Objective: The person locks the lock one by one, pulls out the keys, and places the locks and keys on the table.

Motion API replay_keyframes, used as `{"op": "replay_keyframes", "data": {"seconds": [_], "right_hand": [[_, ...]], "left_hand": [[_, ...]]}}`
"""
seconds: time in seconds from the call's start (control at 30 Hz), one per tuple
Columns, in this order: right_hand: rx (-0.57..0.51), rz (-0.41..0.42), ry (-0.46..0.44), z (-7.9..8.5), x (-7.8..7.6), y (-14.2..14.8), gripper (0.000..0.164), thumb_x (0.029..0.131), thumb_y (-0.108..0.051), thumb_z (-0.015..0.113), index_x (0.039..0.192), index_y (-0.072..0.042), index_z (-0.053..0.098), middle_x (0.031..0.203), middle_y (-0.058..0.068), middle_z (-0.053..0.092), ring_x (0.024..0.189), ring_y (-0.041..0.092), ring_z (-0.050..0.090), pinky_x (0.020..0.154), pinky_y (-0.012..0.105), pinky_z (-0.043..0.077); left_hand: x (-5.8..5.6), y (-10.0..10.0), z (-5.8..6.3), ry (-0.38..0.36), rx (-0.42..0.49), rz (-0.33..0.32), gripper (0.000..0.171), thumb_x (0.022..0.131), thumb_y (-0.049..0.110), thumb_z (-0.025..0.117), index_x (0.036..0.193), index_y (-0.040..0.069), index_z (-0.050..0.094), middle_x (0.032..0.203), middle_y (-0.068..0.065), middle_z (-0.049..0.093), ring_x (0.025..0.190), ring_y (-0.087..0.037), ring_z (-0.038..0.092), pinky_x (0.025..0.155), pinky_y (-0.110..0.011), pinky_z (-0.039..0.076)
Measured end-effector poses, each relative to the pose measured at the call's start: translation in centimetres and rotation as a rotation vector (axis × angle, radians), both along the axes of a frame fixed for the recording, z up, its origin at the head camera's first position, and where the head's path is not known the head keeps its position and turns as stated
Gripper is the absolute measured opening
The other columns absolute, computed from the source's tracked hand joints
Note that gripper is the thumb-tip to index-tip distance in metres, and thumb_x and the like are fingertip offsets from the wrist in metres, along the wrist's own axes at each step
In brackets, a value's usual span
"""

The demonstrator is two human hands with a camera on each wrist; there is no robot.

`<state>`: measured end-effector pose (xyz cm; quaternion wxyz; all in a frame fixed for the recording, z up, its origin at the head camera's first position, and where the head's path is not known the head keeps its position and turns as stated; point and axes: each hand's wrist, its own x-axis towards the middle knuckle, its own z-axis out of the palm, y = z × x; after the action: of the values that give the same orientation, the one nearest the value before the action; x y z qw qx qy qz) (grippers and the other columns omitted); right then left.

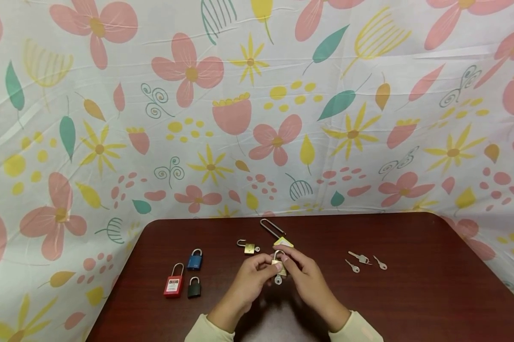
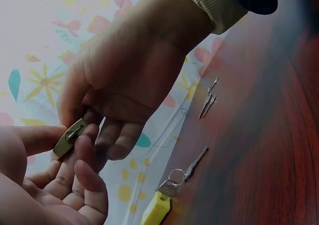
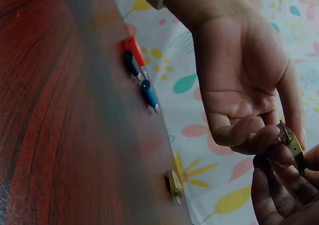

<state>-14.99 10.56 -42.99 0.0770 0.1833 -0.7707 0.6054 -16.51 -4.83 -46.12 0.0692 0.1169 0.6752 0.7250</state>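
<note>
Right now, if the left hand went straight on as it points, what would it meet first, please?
Probably the right hand, whose fingers are at the same padlock that the left hand holds; the exact depth between them is hard to judge.

Left hand (image 1: 254, 276), right hand (image 1: 304, 275) close, fingers (image 2: 124, 140) bent (pinching, seemingly).

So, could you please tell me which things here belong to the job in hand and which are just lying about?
In the job:
held brass padlock
key in it
left hand
right hand

Apparently just lying about:
red padlock
blue padlock
black padlock
yellow padlock
unheld brass padlock
loose keys
</note>
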Motion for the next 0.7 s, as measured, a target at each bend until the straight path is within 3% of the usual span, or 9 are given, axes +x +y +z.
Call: {"op": "replay_keyframes", "data": {"seconds": [0.17,0.4,0.7], "right_hand": [[0.009,0.024,-0.031,0.1,0.1,0.0,0.028,0.099,-0.005,0.048,0.125,-0.014,0.056,0.111,0.011,0.062,0.096,0.025,0.058,0.075,0.033,0.05],[-0.023,0.059,-0.036,0.0,0.1,0.1,0.035,0.1,-0.006,0.048,0.133,-0.014,0.049,0.123,0.009,0.057,0.112,0.027,0.052,0.08,0.035,0.05],[-0.014,0.06,0.0,-2.7,-1.0,0.2,0.035,0.1,-0.012,0.05,0.135,-0.015,0.046,0.106,0.006,0.06,0.09,0.022,0.059,0.076,0.034,0.051]], "left_hand": [[-0.2,-0.1,0.0,-0.027,-0.002,0.0,0.016,0.088,0.012,0.066,0.089,-0.003,0.062,0.074,0.0,0.061,0.065,-0.013,0.052,0.056,-0.024,0.043],[-0.3,-0.2,0.0,-0.034,0.007,-0.001,0.014,0.088,0.012,0.066,0.094,-0.001,0.064,0.076,-0.001,0.062,0.068,-0.015,0.053,0.058,-0.028,0.044],[-0.5,-0.5,0.5,-0.015,0.063,0.058,0.017,0.087,0.01,0.068,0.099,0.0,0.063,0.083,-0.008,0.064,0.068,-0.021,0.056,0.059,-0.026,0.048]]}}
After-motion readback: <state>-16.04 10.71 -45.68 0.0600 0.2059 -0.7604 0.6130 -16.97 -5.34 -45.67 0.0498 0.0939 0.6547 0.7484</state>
